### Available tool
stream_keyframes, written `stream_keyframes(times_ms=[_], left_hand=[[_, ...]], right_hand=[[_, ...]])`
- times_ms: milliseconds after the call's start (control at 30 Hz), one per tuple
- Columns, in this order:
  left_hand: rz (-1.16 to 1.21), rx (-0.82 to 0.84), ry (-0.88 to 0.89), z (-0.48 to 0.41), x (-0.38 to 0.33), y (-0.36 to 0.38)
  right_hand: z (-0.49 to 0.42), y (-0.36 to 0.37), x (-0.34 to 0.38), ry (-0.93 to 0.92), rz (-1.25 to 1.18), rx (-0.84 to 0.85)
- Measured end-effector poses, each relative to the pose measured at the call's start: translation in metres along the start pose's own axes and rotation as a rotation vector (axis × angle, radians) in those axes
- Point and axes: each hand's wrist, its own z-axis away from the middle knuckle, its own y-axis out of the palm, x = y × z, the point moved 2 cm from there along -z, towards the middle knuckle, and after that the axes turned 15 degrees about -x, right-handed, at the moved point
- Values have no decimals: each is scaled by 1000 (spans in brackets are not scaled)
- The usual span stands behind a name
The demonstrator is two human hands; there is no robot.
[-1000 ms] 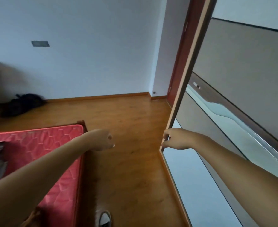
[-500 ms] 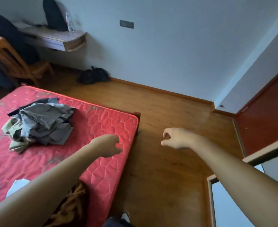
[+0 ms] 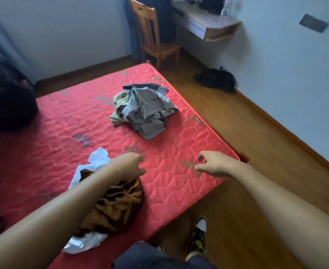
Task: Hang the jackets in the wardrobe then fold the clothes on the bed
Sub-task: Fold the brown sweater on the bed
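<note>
While both arms reach out over the bed, the left hand and right hand hang above its near corner, fingers loosely curled and holding nothing. 1 pile of grey clothes lies toward the bed's far side; a brown garment on a white garment lies at its near edge under the left forearm; a wooden chair stands beyond the bed's far corner; a black bag sits on the floor right of the bed.
</note>
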Motion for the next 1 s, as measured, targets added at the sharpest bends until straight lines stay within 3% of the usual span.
stream_keyframes(times_ms=[300, 500, 733, 1000], left_hand=[[207, -78, -600, 80, 48, 44], [248, 42, -826, 136, 73, 102], [308, 79, -891, 139, 122, 177], [275, 126, -834, 78, 192, 318]], right_hand=[[-92, 24, 55, -415, 122, 187], [-110, 67, 115, -599, 199, 242], [-130, 163, 168, -670, 287, 358], [-200, 335, 179, -612, 343, 456]])
